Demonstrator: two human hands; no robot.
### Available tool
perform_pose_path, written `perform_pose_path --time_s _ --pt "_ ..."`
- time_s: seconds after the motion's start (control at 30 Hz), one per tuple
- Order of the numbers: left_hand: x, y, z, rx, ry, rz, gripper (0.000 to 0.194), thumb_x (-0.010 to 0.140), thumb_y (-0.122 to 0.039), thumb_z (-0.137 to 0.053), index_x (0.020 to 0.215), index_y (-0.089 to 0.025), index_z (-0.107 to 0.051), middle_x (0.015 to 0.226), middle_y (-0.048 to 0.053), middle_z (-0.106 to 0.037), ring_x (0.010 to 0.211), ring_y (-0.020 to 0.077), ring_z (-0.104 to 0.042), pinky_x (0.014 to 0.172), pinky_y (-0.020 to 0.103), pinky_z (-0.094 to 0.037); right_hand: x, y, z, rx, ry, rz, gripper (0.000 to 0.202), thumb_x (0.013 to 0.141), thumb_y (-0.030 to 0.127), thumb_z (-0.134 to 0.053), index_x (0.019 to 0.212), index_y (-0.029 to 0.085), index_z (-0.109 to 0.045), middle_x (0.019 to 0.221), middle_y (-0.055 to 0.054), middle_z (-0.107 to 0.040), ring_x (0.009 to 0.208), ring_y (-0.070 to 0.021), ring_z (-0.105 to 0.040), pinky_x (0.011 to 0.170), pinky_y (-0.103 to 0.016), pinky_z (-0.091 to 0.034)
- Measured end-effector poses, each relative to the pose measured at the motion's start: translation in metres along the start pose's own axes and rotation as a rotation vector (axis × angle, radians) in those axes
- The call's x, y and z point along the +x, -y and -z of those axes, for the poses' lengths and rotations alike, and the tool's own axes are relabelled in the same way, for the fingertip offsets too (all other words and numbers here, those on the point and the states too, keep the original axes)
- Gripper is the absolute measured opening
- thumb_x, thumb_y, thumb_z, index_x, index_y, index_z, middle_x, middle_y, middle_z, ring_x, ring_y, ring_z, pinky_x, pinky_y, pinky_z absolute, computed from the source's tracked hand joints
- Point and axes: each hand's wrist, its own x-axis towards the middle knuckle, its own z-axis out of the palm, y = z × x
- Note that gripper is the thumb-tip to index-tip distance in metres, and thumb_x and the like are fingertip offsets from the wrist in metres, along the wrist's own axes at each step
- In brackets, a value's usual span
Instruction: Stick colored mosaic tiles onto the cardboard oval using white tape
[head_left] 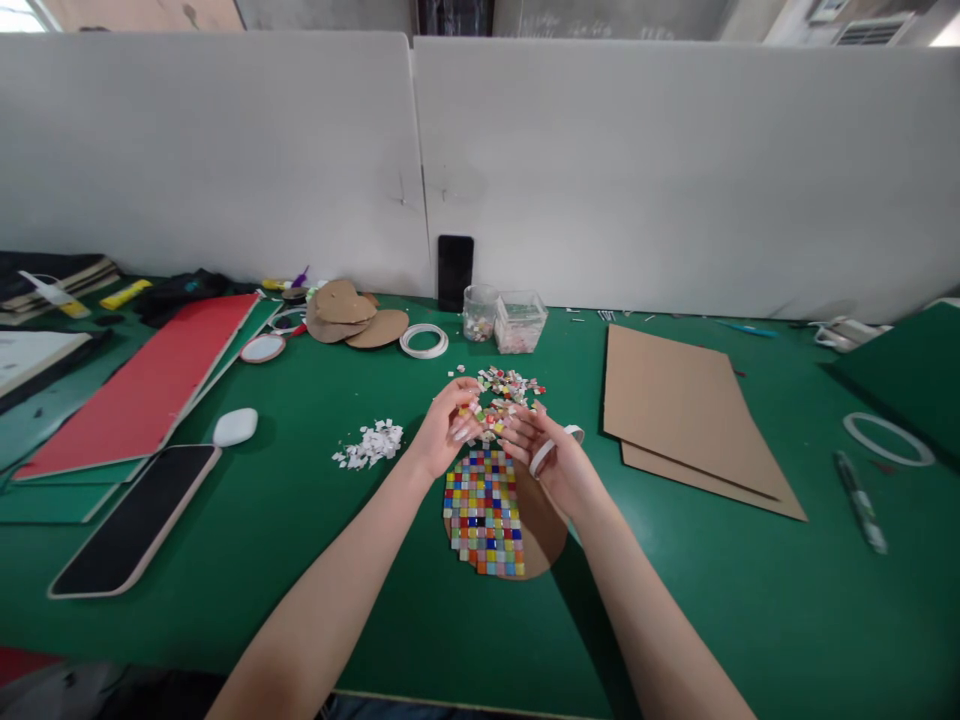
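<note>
My left hand [448, 425] is over the near edge of a loose heap of coloured mosaic tiles [510, 382], fingers curled together. Whatever lies between its fingertips is too small to make out. Facing it, my right hand [556, 462] holds a narrow white tape roll [540, 457], its fingers bent toward the tiles. Just below both hands lies a round cardboard disc [544, 525]. Rows of small square multicoloured tiles [484, 515] cover its left part; brown card shows on the right.
White paper scraps [371, 444] lie left of the disc. Behind the heap stand a clear cup [479, 312], a clear square tub [520, 322] and an upright phone [455, 272]. Cardboard sheets [682, 410] are at right, another phone [139, 520] at left. A partition [637, 170] bounds the back.
</note>
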Motion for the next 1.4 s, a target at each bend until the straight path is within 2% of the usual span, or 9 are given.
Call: perform_pose_path --time_s 0.2,0.4,0.57,0.8,1.07,1.2,1.4 --pt "0.003 0.001 0.003 -0.065 -0.077 -0.024 0.004 0.075 -0.015 -0.051 0.079 -0.017 -0.052 0.035 -0.012 -0.033 0.027 0.0027 -0.022 0.035 0.017 -0.020 -0.001 -0.001 0.000 -0.050 0.024 0.035 0.017 0.080 0.031 -0.060 0.084 0.018 -0.069 0.087 -0.006 -0.070 0.081 -0.0179 -0.067 0.066 -0.024 -0.055" --pt "0.005 0.002 0.003 -0.083 -0.115 -0.014 0.003 0.078 -0.015 -0.052 0.078 -0.016 -0.054 0.033 -0.011 -0.030 0.027 0.0037 -0.023 0.035 0.018 -0.021 -0.004 -0.001 -0.002 -0.148 0.038 0.100 0.019 0.075 0.034 -0.065 0.086 0.019 -0.069 0.096 -0.006 -0.069 0.084 -0.0202 -0.066 0.046 -0.019 -0.051" --pt "0.006 0.003 0.003 -0.116 -0.114 -0.008 0.006 0.080 -0.016 -0.053 0.074 -0.016 -0.052 0.035 -0.010 -0.032 0.028 0.0038 -0.026 0.036 0.018 -0.021 -0.006 0.001 -0.007 -0.211 0.011 0.125 0.021 0.071 0.034 -0.068 0.085 0.019 -0.069 0.107 -0.008 -0.066 0.089 -0.0228 -0.064 0.044 -0.019 -0.048" --pt "0.003 0.003 -0.002 -0.125 -0.078 0.002 0.005 0.080 -0.017 -0.054 0.076 -0.016 -0.052 0.036 -0.010 -0.033 0.029 0.0040 -0.027 0.037 0.018 -0.023 -0.004 -0.002 -0.004 -0.324 -0.038 0.193 0.020 0.069 0.033 -0.070 0.081 0.017 -0.069 0.101 -0.010 -0.068 0.092 -0.0254 -0.064 0.034 -0.016 -0.034" --pt "0.004 0.004 0.000 -0.100 -0.068 0.002 0.007 0.079 -0.020 -0.056 0.076 -0.017 -0.051 0.035 -0.011 -0.031 0.030 0.0039 -0.027 0.038 0.018 -0.024 -0.007 0.001 -0.010 -0.488 -0.039 0.293 0.013 0.067 0.029 -0.071 0.078 0.020 -0.071 0.083 -0.006 -0.070 0.078 -0.0220 -0.065 0.038 -0.020 -0.040" --pt "0.005 0.004 0.003 -0.090 -0.068 -0.008 0.009 0.078 -0.021 -0.058 0.075 -0.017 -0.050 0.035 -0.011 -0.030 0.030 0.0037 -0.026 0.038 0.018 -0.023 -0.008 0.001 -0.012 -0.567 0.011 0.359 0.017 0.068 0.026 -0.070 0.084 0.022 -0.071 0.092 -0.007 -0.070 0.079 -0.0207 -0.064 0.051 -0.026 -0.049" --pt "0.004 0.003 0.003 -0.070 -0.096 -0.016 0.011 0.078 -0.021 -0.058 0.075 -0.017 -0.049 0.035 -0.012 -0.030 0.029 0.0034 -0.026 0.037 0.018 -0.022 -0.011 0.001 -0.014 -0.581 -0.007 0.330 0.023 0.075 0.039 -0.061 0.084 0.021 -0.072 0.098 -0.009 -0.069 0.075 -0.0202 -0.065 0.034 -0.019 -0.039"
